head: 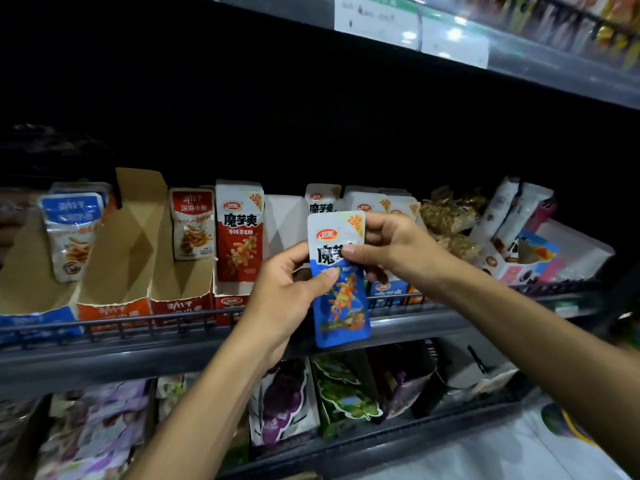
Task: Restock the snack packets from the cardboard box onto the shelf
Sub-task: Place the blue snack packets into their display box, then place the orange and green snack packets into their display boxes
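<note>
Both hands (280, 292) gripping upright blue-white snack packet (341, 299)

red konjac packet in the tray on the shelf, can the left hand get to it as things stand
Probably yes, once freed. The red konjac packet stands upright at its tray's front with nothing before it but the low shelf rail. The left hand is beside it, but pinching the blue konjac packet together with the right hand.

The right hand's thumb (349, 252) covers part of the large black characters on the blue snack packet (341, 289). That packet and the left hand (287, 296) hide the display box behind them. The top-shelf price labels (377, 20) are too blurred to read. The lower-shelf purple packets (97, 431) are blurred, and both forearms are cut off by the frame's edges.
</note>
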Tool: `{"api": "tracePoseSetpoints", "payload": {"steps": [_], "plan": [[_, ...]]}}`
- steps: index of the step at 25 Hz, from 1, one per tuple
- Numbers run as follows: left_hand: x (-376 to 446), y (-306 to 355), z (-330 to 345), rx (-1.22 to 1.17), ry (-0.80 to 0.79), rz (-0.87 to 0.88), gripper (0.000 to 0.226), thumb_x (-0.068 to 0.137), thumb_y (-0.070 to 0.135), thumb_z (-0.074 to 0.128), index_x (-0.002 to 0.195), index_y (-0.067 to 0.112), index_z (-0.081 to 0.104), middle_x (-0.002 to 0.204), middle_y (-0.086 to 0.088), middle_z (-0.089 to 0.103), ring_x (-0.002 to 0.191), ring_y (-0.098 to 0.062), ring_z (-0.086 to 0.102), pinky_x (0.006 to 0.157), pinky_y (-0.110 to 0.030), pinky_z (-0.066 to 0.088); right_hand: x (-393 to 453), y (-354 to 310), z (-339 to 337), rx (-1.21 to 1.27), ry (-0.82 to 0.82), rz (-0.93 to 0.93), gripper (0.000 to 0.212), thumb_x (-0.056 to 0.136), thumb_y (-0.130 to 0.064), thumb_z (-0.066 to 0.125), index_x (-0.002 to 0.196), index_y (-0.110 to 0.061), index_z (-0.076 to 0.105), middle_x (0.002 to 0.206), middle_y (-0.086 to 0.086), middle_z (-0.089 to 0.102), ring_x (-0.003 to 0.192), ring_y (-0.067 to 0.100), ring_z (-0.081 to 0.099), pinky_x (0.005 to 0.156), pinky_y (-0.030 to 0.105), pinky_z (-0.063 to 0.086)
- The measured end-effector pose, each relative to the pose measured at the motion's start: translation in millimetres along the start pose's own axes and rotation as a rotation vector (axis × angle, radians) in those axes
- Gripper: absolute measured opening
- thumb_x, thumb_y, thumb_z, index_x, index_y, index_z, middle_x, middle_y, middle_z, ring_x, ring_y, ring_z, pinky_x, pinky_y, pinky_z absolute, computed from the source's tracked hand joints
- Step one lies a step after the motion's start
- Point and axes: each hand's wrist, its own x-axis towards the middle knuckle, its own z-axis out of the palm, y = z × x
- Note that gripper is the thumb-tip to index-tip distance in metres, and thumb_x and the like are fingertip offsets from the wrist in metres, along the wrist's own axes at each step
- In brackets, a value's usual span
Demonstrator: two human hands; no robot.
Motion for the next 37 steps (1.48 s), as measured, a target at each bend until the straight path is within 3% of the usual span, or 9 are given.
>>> {"api": "tracePoseSetpoints", "payload": {"steps": [2, 6, 8, 18, 22, 26, 30, 32, 37], "plan": [[-3, -1, 4, 0.172, 0.039, 0.109, 0.028, 0.091, 0.006, 0.067, 0.105, 0.03, 0.071, 0.098, 0.006, 0.075, 0.091, -0.01, 0.069, 0.084, -0.036, 0.056, 6, -4, -13, -0.022, 0.15, 0.005, 0.013, 0.09, -0.005, 0.062, 0.101, -0.011, 0.065, 0.084, 0.009, 0.07, 0.054, 0.011, 0.054, 0.044, 0.021, 0.041], [-7, -8, -12, 1.316, 0.105, 0.304, 0.053, 0.097, 0.034, 0.055, 0.147, 0.031, 0.039, 0.143, 0.009, 0.047, 0.131, -0.013, 0.04, 0.114, -0.038, 0.031, 20, -2, -67, -0.002, 0.685, -0.024, 0.01, 0.093, -0.009, 0.058, 0.1, -0.015, 0.062, 0.084, -0.001, 0.066, 0.057, 0.003, 0.057, 0.043, 0.015, 0.042], [-9, -17, -21, 1.559, 0.048, 0.28, 0.059, 0.096, 0.037, 0.052, 0.151, 0.034, 0.03, 0.154, 0.001, 0.033, 0.142, -0.022, 0.025, 0.12, -0.049, 0.018, 27, 12, -82, -0.066, 0.759, 0.001, 0.02, 0.095, -0.014, 0.057, 0.115, -0.015, 0.061, 0.099, -0.002, 0.067, 0.073, 0.001, 0.062, 0.055, 0.015, 0.048], [-3, -35, -33, 1.539, -0.001, 0.346, 0.047, 0.089, 0.026, 0.065, 0.136, 0.031, 0.057, 0.144, -0.006, 0.049, 0.135, -0.028, 0.034, 0.107, -0.051, 0.036, 81, 57, -48, 0.002, 0.726, 0.151, 0.024, 0.089, -0.009, 0.065, 0.112, 0.0, 0.061, 0.11, 0.02, 0.067, 0.084, 0.03, 0.066, 0.069, 0.038, 0.057], [2, -41, -37, 1.51, 0.004, 0.389, 0.044, 0.088, 0.022, 0.066, 0.131, 0.03, 0.062, 0.14, -0.006, 0.053, 0.132, -0.027, 0.036, 0.103, -0.051, 0.039, 81, 57, -43, 0.081, 0.739, 0.15, 0.026, 0.086, -0.002, 0.067, 0.109, -0.007, 0.053, 0.103, 0.021, 0.063, 0.08, 0.03, 0.062, 0.055, 0.032, 0.054], [0, -39, -39, 1.459, -0.016, 0.368, 0.052, 0.096, 0.029, 0.056, 0.146, 0.033, 0.045, 0.154, -0.001, 0.038, 0.142, -0.023, 0.025, 0.116, -0.046, 0.025, 60, 58, -41, 0.126, 0.695, 0.146, 0.045, 0.088, -0.008, 0.067, 0.128, -0.008, 0.046, 0.122, 0.019, 0.059, 0.092, 0.029, 0.064, 0.083, 0.048, 0.056], [-13, -25, -44, 1.5, 0.013, 0.322, 0.078, 0.098, 0.047, 0.046, 0.156, 0.037, -0.006, 0.166, -0.001, 0.006, 0.152, -0.021, 0.003, 0.123, -0.049, 0.0, 10, 52, -24, -0.243, 0.624, 0.036, 0.07, 0.091, -0.036, 0.064, 0.148, -0.019, 0.027, 0.149, 0.004, 0.038, 0.129, 0.019, 0.043, 0.103, 0.03, 0.044], [-34, -18, -53, 1.49, 0.058, 0.302, 0.082, 0.097, 0.053, 0.045, 0.155, 0.037, -0.01, 0.166, 0.001, -0.001, 0.152, -0.019, -0.003, 0.123, -0.046, -0.004, -21, 56, -4, -0.395, 0.542, 0.027, 0.082, 0.089, -0.046, 0.062, 0.152, -0.022, 0.017, 0.157, -0.001, 0.024, 0.14, 0.018, 0.03, 0.102, 0.017, 0.04], [-106, -19, -81, 1.362, 0.153, 0.16, 0.08, 0.096, 0.051, 0.052, 0.158, 0.032, 0.005, 0.166, 0.0, 0.008, 0.152, -0.022, 0.007, 0.124, -0.042, 0.006, -79, 78, 90, -0.39, 0.484, 0.075, 0.089, 0.083, -0.058, 0.062, 0.152, -0.021, 0.02, 0.159, 0.002, 0.022, 0.145, 0.022, 0.024, 0.116, 0.044, 0.027]]}}
